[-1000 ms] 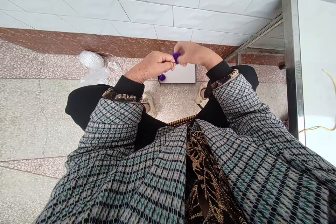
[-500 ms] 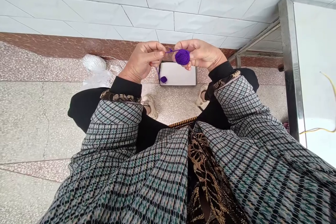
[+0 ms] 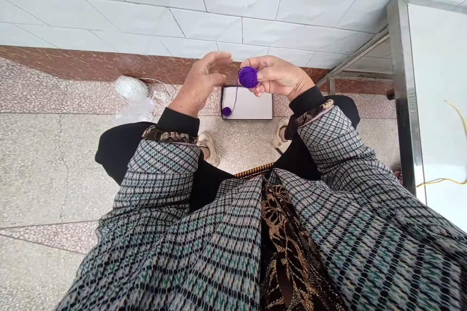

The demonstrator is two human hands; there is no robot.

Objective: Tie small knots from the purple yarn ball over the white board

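My right hand (image 3: pixel 275 77) pinches a small ball of purple yarn (image 3: pixel 248 77) between thumb and fingers. From the ball's left side a purple strand (image 3: pixel 236 95) hangs down to a smaller purple yarn bundle (image 3: pixel 226 112). That bundle lies in the left corner of a shallow white box (image 3: pixel 253 103) with dark edges, on the floor below. To the left of the ball, my left hand (image 3: pixel 203 79) is apart from it, thumb and fingers spread, with nothing seen in them.
On the floor at the left lies white cord (image 3: pixel 131 87) with a clear plastic bag (image 3: pixel 138 108). A tiled wall (image 3: pixel 219 24) rises just beyond my hands. At the right stands a metal-framed white table (image 3: pixel 438 82) with a yellow strand (image 3: pixel 443 179) on it.
A second ago both hands were together at the yarn; then the left held the strand taut. Now the left hand has let go and opened, and the strand hangs slack from the ball.
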